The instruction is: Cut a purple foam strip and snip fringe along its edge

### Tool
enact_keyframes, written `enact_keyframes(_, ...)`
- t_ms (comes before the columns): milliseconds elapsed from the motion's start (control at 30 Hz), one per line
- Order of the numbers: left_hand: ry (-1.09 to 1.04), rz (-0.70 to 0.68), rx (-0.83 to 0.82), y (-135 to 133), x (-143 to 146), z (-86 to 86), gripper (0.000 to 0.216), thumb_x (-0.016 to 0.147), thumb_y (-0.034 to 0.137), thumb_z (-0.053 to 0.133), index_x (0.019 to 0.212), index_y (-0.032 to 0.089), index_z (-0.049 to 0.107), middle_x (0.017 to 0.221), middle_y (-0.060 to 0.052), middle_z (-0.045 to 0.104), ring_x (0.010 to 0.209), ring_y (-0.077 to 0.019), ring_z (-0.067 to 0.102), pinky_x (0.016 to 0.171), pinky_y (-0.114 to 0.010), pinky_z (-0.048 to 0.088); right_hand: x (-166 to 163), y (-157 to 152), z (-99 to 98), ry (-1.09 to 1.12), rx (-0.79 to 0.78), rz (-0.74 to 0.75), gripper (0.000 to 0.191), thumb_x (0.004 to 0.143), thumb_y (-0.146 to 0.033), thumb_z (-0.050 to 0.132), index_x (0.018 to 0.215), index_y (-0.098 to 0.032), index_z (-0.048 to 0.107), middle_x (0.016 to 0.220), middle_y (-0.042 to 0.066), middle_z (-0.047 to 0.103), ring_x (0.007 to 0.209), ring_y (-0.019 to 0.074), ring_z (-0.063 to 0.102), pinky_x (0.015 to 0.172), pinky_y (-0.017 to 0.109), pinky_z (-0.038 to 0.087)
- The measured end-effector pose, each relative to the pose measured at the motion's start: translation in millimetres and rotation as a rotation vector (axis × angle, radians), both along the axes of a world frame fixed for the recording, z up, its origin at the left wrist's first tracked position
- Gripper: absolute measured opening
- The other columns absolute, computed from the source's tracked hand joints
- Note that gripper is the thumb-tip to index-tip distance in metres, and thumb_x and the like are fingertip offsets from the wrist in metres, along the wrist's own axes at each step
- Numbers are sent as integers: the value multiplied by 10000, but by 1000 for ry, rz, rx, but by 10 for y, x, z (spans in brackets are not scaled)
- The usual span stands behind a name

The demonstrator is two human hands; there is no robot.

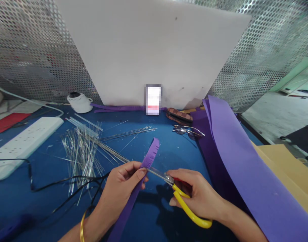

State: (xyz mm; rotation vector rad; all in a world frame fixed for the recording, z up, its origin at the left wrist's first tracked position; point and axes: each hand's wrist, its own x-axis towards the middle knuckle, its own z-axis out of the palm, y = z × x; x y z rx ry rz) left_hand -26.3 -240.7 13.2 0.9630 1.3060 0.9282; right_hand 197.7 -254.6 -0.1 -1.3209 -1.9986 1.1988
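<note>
Between the thumb and fingers of my left hand (127, 179) is a long purple paper strip (151, 153). Its upper end curls and has a row of short cuts along the right edge; the lower part runs down past my wrist. My right hand (198, 193) is closed around a pair of yellow-handled scissors (191, 210). The metal blades point left and meet the strip's right edge just beside my left thumb. How far apart the blades are is hard to see.
Thin metal wires (84, 154) lie in a heap at left, near a white power strip (30, 141) and black cables (65, 178). Folded purple sheets (239, 151) cover the right side. Glasses (187, 131), a checked pouch (179, 116), a white cup (79, 102) and a blurred-out upright phone-like object (154, 99) stand behind.
</note>
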Motion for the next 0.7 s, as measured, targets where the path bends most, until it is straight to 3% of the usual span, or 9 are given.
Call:
enact_keyframes(233,27,-24,1,-2,-1,-17,261,727,427,717,762,169,702,603,19,662,543,-117,559,555,-220,431,-2,-4,-19,-2,-7,-5,406,694,-243,818,1078,-264,690,812,-19,592,632,136,476,552,235,356)
enact_keyframes(567,60,-58,32,2,-16,-13,221,745,401,702,740,180,703,607,20,667,545,-115,558,565,-223,439,-16,18,14,36,-66,4,232,710,-218,803,910,-211,687,702,-53,501,612,118,402,536,225,304)
enact_keyframes(700,46,-64,27,11,-21,-21,224,740,406,707,738,181,703,602,20,669,545,-115,559,565,-222,443,-8,19,10,17,-45,7,254,708,-208,806,932,-214,687,708,-57,510,622,117,414,544,224,299)
